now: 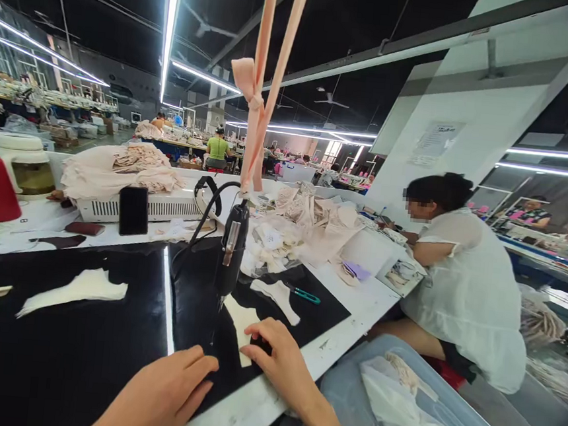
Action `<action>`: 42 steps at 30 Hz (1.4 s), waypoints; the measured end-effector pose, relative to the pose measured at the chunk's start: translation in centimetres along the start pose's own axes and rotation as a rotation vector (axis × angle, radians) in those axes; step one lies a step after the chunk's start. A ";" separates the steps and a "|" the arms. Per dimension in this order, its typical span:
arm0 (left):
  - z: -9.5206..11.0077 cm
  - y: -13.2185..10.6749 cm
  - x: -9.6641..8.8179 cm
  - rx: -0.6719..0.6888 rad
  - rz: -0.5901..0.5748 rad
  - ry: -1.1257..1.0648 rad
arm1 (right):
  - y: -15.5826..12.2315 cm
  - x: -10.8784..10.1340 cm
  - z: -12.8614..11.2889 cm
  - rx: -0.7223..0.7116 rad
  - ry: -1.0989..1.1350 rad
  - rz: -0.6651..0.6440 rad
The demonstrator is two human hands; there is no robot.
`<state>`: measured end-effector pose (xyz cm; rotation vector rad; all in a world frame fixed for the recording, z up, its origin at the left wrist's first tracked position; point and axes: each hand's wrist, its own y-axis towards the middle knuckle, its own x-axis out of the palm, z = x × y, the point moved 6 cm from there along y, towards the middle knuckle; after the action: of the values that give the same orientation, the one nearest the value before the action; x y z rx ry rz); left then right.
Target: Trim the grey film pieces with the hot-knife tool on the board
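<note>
A flat, cream-coloured, curved piece of cloth-like material [239,318] lies toward the near edge of the glossy black mat [67,360] on the white surface [241,411]. The right hand's [281,358] grip is moderately wide at its right side; the left hand's [162,388] grip, near that edge, I cannot tell.

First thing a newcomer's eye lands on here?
Probably the black handheld tool hanging mid-frame from a knotted peach strap, its tip pointing down over the black mat. Next, the hands in the foreground: the right hand at a cream piece below the tool, the left hand nearer the camera. Then the person in white, seated at right.
</note>
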<state>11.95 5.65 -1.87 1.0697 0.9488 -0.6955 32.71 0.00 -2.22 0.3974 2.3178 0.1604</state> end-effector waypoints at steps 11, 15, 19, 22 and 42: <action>2.4 2.6 2.8 -0.116 -0.204 0.144 | -0.2 0.5 0.3 0.000 -0.008 0.053; 2.8 2.3 2.6 -0.077 -0.120 0.187 | -0.2 0.4 0.4 -0.032 -0.006 0.021; 3.6 2.0 2.9 0.012 -0.060 0.236 | -0.4 0.2 0.7 -0.096 -0.010 -0.018; 3.6 1.9 3.3 -0.022 -0.123 0.250 | -0.7 0.3 0.9 -0.161 -0.045 -0.023; 3.1 3.0 2.4 -0.230 -0.416 0.021 | -0.8 0.3 0.9 -0.107 0.010 0.021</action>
<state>16.49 3.68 -2.25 0.6820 1.2542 -0.8897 32.97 -0.64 -3.30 0.3674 2.3038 0.2953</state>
